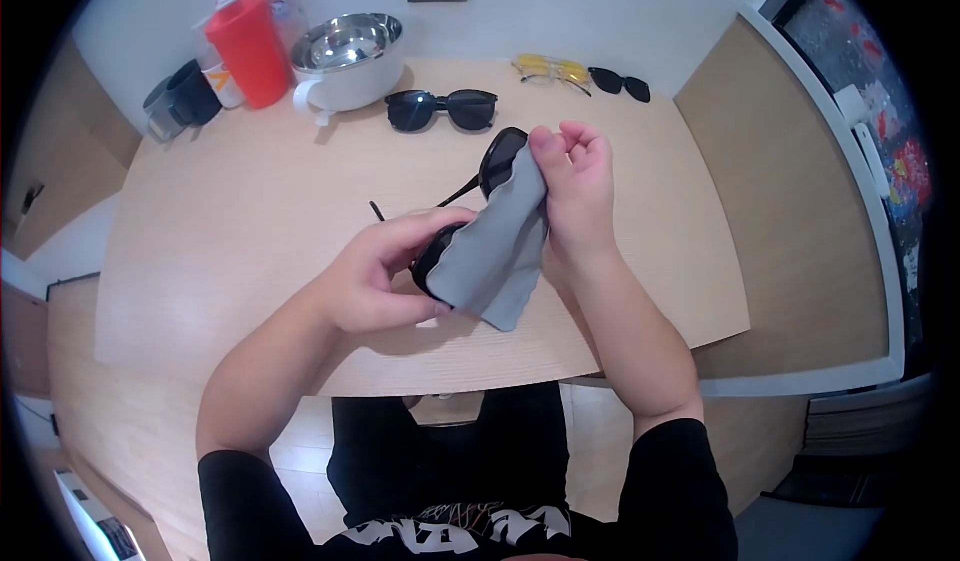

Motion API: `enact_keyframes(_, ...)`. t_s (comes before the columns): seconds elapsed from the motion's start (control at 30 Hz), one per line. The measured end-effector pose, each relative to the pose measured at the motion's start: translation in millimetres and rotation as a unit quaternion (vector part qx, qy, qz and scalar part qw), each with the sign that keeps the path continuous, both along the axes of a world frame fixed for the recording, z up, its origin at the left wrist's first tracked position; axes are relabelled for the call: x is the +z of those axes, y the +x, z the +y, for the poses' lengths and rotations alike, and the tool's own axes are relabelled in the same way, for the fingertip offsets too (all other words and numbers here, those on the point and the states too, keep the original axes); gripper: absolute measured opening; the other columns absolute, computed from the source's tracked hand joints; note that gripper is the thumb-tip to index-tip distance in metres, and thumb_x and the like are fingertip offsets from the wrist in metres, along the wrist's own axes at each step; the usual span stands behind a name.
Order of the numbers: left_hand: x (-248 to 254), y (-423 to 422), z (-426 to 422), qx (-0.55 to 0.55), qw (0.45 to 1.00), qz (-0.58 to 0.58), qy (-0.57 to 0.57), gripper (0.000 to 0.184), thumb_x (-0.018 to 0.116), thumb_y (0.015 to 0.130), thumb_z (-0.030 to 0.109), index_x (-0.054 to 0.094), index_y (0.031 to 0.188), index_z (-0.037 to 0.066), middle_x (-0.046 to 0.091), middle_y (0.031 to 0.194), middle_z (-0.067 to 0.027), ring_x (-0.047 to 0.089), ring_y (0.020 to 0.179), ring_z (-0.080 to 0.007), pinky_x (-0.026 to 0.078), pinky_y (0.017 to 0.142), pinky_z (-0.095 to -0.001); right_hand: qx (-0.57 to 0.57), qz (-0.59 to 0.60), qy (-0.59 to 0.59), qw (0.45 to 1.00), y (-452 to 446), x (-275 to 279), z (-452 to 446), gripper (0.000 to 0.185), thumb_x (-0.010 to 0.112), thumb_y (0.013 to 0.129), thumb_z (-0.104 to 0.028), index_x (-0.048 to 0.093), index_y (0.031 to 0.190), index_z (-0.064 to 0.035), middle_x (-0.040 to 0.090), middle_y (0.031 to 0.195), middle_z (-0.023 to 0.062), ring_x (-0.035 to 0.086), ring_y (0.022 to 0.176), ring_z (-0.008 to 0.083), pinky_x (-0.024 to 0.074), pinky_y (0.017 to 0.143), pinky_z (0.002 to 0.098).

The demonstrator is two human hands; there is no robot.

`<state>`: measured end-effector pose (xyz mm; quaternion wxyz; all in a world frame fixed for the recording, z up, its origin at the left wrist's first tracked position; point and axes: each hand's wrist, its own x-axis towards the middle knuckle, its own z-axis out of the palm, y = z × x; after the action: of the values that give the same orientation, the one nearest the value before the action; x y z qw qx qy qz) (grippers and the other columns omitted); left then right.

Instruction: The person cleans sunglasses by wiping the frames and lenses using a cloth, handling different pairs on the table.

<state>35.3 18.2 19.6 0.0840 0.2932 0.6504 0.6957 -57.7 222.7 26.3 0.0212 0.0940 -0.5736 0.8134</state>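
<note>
My left hand [375, 276] grips a pair of black sunglasses [500, 158] by one lens, thumb below and fingers above. The sunglasses tilt upward to the right over the table, their temples pointing away to the left. A grey cleaning cloth [492, 251] with a wavy edge drapes over much of the frame and hides part of the lenses. My right hand [578, 186] pinches the cloth's upper corner between thumb and fingers, close to the raised lens.
Behind my hands on the wooden table [250, 211] lie other sunglasses [440, 111], yellow-framed glasses [550, 68] and small dark lenses [620, 84]. A steel-lined white bowl [350, 66], red bottle [250, 51] and dark mug [190, 96] stand back left. A wooden side panel [800, 201] bounds the right.
</note>
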Motion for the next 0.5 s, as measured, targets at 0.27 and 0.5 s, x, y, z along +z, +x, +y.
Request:
enact_keyframes(0.27, -1.8, -2.1, -2.5, 0.012, 0.998, -0.031, 0.054, 0.074, 0.070, 0.067, -0.004, 0.047, 0.137, -0.002, 0.056, 0.127, -0.0096, 0.054, 0.120, -0.0186, 0.038, 0.106, -0.0335, 0.141, 0.077, 0.038, 0.986, 19.3, -6.6, -10.8, 0.077, 0.087, 0.074, -0.025, 0.034, 0.125, -0.0024, 0.050, 0.109, 0.0084, 0.055, 0.103, 0.0165, 0.0500, 0.085, 0.0301)
enact_keyframes(0.5, 7.1, 0.0, -0.5, -0.018, 0.999, -0.021, 0.021, 0.074, 0.068, 0.066, -0.006, 0.047, 0.137, -0.002, 0.056, 0.125, -0.0077, 0.054, 0.119, -0.0175, 0.038, 0.105, -0.0325, 0.044, -0.019, -0.029, 0.998, -3.8, -0.3, 5.0, 0.070, 0.084, 0.078, -0.029, 0.037, 0.123, -0.0023, 0.054, 0.108, 0.0073, 0.056, 0.097, 0.0129, 0.0492, 0.081, 0.0271)
